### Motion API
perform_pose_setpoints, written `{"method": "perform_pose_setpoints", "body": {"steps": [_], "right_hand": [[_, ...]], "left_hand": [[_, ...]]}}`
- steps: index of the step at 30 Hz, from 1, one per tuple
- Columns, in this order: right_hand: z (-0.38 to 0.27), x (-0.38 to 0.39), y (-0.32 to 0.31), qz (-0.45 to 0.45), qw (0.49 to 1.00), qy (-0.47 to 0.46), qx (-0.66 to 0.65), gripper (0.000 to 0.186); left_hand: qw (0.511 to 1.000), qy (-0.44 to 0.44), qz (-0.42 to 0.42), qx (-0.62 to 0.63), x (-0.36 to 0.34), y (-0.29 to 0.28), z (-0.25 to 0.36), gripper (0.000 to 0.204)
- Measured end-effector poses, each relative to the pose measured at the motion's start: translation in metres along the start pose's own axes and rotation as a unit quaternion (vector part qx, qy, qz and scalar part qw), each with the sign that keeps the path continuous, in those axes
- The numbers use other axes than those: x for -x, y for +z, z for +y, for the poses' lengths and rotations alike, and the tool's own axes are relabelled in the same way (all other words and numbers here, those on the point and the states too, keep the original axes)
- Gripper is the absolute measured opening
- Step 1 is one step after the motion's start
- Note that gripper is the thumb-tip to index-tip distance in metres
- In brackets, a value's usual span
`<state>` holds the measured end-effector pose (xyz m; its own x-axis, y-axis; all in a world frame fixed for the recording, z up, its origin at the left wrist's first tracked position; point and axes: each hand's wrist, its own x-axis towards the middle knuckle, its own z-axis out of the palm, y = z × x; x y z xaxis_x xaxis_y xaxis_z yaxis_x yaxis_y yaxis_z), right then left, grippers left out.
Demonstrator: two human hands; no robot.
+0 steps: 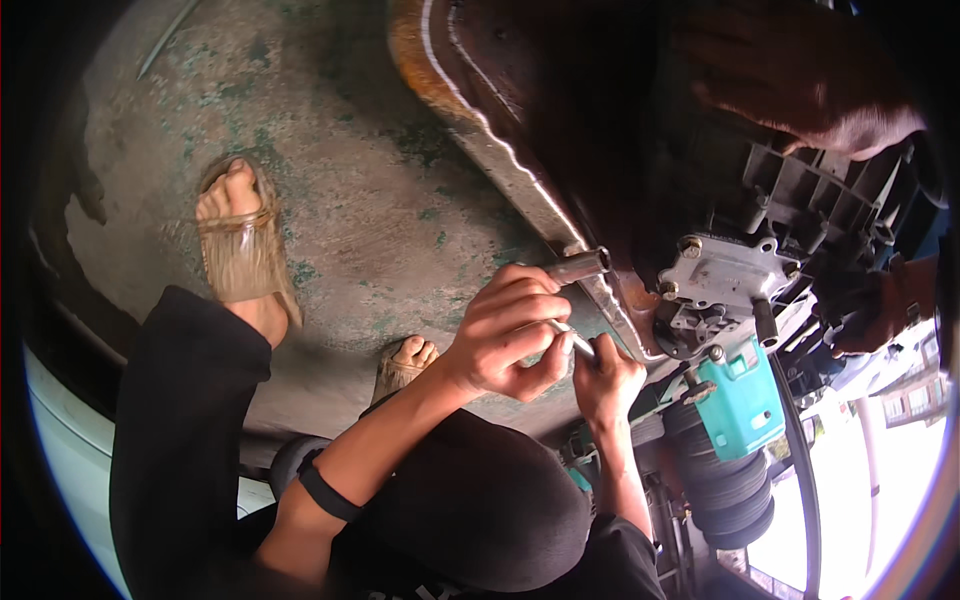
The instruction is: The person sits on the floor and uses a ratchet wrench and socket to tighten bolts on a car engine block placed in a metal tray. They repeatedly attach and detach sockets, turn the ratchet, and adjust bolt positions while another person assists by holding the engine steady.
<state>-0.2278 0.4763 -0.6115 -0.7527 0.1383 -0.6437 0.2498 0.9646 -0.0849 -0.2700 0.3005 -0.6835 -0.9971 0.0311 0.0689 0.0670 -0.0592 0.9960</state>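
Observation:
My left hand (505, 330) is closed around a silver metal wrench. Its socket end (580, 266) sticks out above my fingers, toward the rusty edge of a metal panel (500, 150). My right hand (605, 375) sits just right of the left, fingers curled on the thin shiny handle (574, 338) that runs between the two hands. Both hands are close to a grey metal bracket with bolts (725, 272). What the socket touches is hidden from me.
A teal plastic part (742, 395) and a black rubber bellows (725, 480) hang below the bracket. Another person's hand (800, 70) rests on the dark machinery at the top right. A gloved hand (880, 305) shows at the right. Sandalled feet (240, 240) stand on the stained concrete floor (380, 200).

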Motion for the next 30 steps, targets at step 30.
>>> {"method": "perform_pose_setpoints", "body": {"steps": [30], "right_hand": [[-0.019, 0.077, 0.101, 0.209, 0.782, -0.229, -0.540, 0.038]], "left_hand": [[0.611, -0.574, -0.504, -0.209, -0.074, 0.008, 0.095, 0.022]]}}
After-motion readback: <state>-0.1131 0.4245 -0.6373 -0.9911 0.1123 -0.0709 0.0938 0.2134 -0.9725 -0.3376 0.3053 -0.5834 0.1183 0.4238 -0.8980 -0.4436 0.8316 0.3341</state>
